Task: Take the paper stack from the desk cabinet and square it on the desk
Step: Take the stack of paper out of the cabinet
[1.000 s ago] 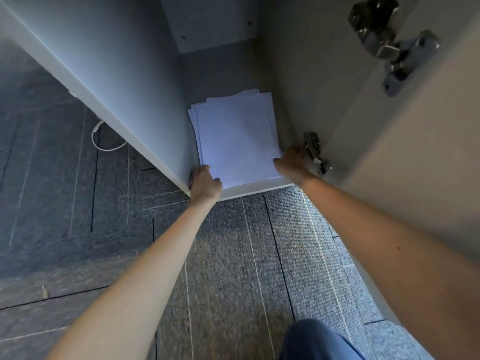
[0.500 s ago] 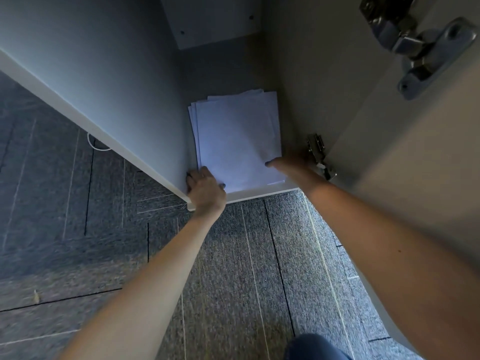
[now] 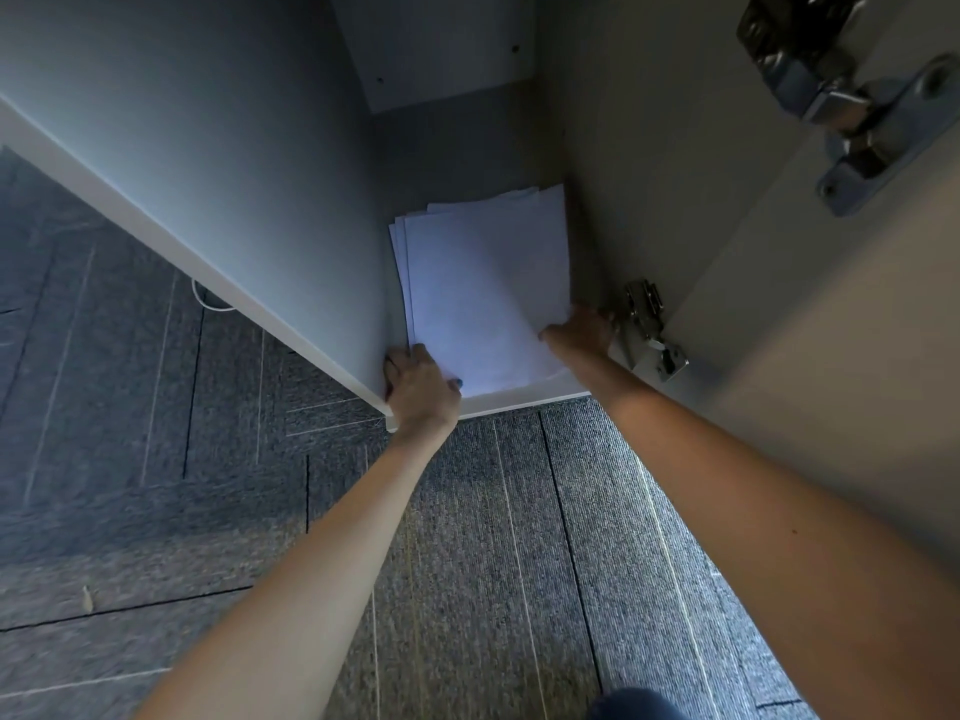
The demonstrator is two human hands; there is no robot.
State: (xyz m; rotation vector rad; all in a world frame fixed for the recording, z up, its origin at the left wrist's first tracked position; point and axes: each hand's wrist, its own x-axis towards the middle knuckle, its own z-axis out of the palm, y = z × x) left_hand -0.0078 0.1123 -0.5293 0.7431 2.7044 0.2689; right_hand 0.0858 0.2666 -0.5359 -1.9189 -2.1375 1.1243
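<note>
A stack of white paper (image 3: 483,283) lies on the floor of the open desk cabinet (image 3: 519,400), its sheets slightly fanned at the far and left edges. My left hand (image 3: 421,387) grips the stack's near left corner, thumb on top. My right hand (image 3: 582,332) holds the near right edge, thumb on the top sheet, fingers hidden under or beside the paper. The sheets bend up a little at the right edge.
The cabinet's left wall (image 3: 208,174) and right wall (image 3: 649,174) close in on the stack. The open door (image 3: 831,356) stands at right with metal hinges (image 3: 652,330). Grey carpet tiles (image 3: 519,537) cover the floor below. A white cable (image 3: 208,301) lies behind the left wall.
My left hand slid onto the stack's near left corner and closed on it. My right thumb moved over the top sheet and the right edge lifted slightly.
</note>
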